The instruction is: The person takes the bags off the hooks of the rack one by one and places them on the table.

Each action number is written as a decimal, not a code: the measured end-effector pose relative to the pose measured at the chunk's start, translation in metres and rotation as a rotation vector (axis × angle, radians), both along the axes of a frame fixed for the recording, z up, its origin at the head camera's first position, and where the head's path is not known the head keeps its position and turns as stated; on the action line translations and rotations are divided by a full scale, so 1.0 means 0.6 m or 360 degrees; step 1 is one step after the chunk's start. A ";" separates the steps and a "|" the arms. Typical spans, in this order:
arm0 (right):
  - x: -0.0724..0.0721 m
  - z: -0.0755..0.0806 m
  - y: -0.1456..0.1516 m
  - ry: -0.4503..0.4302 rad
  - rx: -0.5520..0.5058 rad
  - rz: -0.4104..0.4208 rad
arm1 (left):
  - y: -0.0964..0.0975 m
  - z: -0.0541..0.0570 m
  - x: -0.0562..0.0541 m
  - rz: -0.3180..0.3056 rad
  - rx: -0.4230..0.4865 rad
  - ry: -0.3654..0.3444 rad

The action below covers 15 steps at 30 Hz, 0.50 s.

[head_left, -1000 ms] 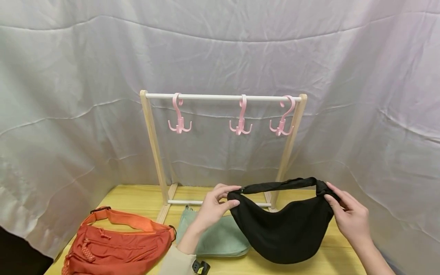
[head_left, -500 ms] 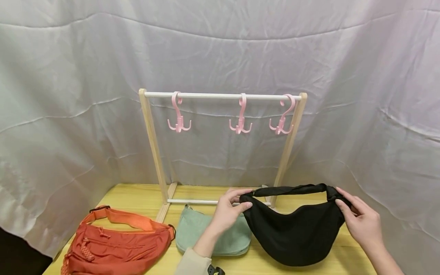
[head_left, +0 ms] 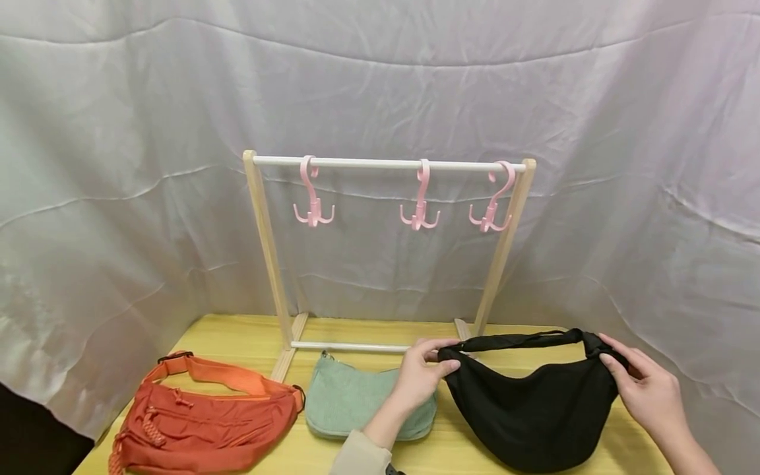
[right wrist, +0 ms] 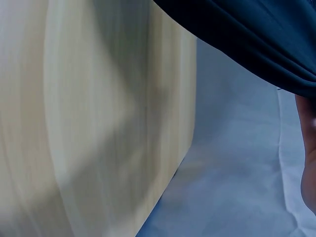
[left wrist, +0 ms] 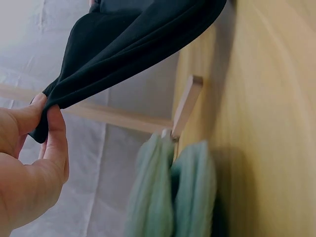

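A black crescent-shaped shoulder bag (head_left: 528, 409) is stretched between both hands at the right of the head view, its strap looped along the top. My left hand (head_left: 423, 377) pinches the bag's left upper corner between thumb and fingers. In the left wrist view, that left hand (left wrist: 37, 163) grips a folded tip of the black cloth (left wrist: 113, 54). At the opposite corner, by the strap's knot, my right hand (head_left: 647, 389) pinches the fabric. Only an edge of the right hand (right wrist: 309, 153) shows in the right wrist view, under the dark bag (right wrist: 256, 44).
A wooden rack (head_left: 264, 237) with a white top rod (head_left: 368, 163) carries pink hooks (head_left: 313, 198). On the yellow wood-grain table (head_left: 237, 330) lie a green corduroy bag (head_left: 344, 399), partly behind my left forearm, and a red-orange waist bag (head_left: 208, 422). Grey curtain (head_left: 380, 79) surrounds the back.
Both hands have carried the black bag to the right and lower, toward the table. More of the green bag shows now. The rack and the red-orange bag stay in place.
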State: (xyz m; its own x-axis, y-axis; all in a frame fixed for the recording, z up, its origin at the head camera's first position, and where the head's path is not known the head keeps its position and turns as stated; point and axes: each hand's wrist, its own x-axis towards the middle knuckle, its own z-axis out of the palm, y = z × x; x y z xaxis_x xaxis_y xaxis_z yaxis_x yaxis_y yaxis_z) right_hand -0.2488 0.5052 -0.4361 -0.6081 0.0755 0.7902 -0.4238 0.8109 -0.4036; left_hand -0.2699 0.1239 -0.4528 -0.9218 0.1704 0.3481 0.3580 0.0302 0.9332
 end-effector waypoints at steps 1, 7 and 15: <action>0.000 -0.001 0.006 -0.0004 0.0013 -0.0002 | 0.005 -0.002 0.000 -0.0003 -0.0004 -0.0004; -0.003 -0.008 0.039 -0.0116 0.0079 -0.0044 | 0.032 -0.009 -0.001 -0.0002 -0.0055 -0.0036; -0.013 -0.014 0.083 -0.0239 0.0171 -0.0100 | 0.073 -0.018 -0.001 0.0007 -0.0044 -0.0073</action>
State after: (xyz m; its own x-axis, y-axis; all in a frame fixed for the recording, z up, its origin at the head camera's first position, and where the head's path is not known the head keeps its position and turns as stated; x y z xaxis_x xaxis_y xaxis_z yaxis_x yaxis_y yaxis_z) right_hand -0.2563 0.5548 -0.4446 -0.7165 0.0373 0.6966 -0.3123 0.8758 -0.3681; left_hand -0.2707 0.1678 -0.4635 -0.9373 0.1756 0.3009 0.3150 0.0578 0.9473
